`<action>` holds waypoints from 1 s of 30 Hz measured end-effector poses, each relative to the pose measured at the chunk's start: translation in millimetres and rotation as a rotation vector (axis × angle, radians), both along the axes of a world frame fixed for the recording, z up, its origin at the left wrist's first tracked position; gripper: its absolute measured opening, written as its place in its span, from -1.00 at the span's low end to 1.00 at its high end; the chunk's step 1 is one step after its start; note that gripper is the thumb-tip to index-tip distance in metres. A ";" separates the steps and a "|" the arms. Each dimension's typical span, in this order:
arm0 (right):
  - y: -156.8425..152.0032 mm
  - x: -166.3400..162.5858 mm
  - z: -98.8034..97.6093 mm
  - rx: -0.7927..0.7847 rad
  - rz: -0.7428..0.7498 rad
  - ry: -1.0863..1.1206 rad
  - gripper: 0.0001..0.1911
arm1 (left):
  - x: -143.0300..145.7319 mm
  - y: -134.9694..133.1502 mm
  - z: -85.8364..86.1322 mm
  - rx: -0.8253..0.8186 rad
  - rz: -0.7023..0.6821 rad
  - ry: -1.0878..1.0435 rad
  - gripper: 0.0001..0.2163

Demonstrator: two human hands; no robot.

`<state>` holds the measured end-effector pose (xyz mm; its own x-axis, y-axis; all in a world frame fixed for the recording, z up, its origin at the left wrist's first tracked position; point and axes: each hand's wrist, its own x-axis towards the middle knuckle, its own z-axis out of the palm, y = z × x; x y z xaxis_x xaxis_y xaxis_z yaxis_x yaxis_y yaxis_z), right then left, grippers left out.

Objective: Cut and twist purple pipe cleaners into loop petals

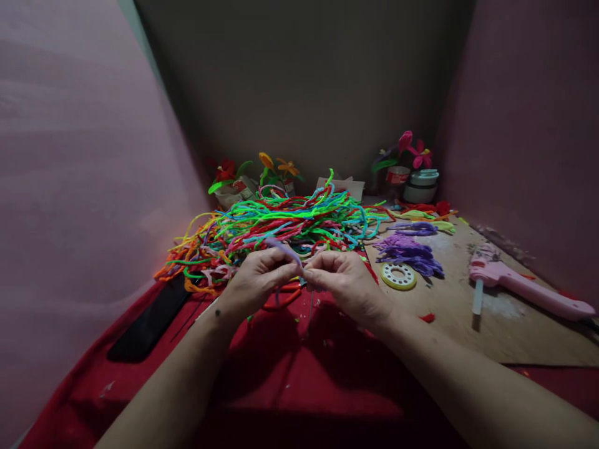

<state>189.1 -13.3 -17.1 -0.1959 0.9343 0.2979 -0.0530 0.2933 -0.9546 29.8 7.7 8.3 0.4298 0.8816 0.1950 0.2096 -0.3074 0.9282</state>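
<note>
My left hand (259, 279) and my right hand (344, 280) meet at the middle of the red cloth (299, 380), fingers pinched together. Between them runs a purple pipe cleaner (285, 248), which curves up over the left fingers. A thin wire stem (311, 308) hangs down from the pinch of my right hand. Just behind both hands lies a big heap of pipe cleaners in many colours (285, 226).
A wooden board (496, 337) on the right carries a pink glue gun (524, 285), a white tape ring (399, 275) and a pile of purple pieces (409, 251). Finished pipe-cleaner flowers (412, 149) stand at the back. A black strip (150, 324) lies left. Pink walls close both sides.
</note>
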 end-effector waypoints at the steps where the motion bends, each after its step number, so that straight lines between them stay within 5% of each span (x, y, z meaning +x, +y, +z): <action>1: -0.6 -0.6 -2.2 0.091 -0.069 -0.085 -0.85 | 0.0 1.2 -3.1 -0.098 -0.012 -0.013 -0.86; 5: -1.1 -3.7 -10.4 0.370 -0.254 -0.288 -0.87 | 0.8 5.9 -12.3 -0.351 -0.067 -0.112 -0.84; 12: 3.7 -3.3 -4.2 -0.119 -0.023 0.077 -0.86 | 1.2 3.5 -3.1 -0.216 0.026 -0.118 -0.82; 19: 9.3 -5.1 -10.6 -0.189 -0.072 0.115 -0.91 | 3.4 2.3 -1.1 -0.032 0.159 0.030 -0.85; 24: 7.7 -5.1 -15.1 0.017 -0.113 -0.100 -0.87 | 0.6 2.9 0.0 -0.016 0.112 0.124 -0.89; 30: -3.6 -2.9 -5.3 0.771 -0.320 -0.530 -0.73 | -2.5 0.3 1.0 -0.133 -0.070 0.104 -0.87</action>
<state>186.2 -16.9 -22.4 -0.2521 0.5537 0.7936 0.5165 0.7705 -0.3735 27.3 8.0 9.3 0.5031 0.8637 0.0296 0.2890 -0.2004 0.9361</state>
